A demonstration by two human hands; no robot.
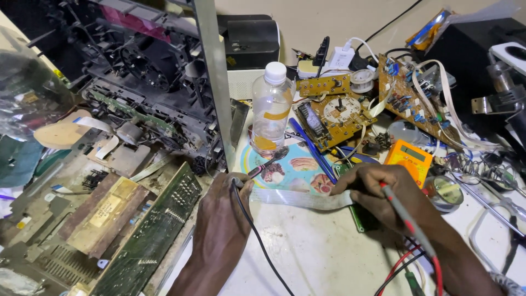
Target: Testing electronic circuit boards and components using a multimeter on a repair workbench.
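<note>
My left hand (222, 219) pinches the black probe (257, 171) and my right hand (392, 197) grips the red probe (408, 225), each pressing one end of the white ribbon cable (301, 198) flat at lower centre.

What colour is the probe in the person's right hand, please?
The probe in the right hand is red, seen best in the head view.
</note>
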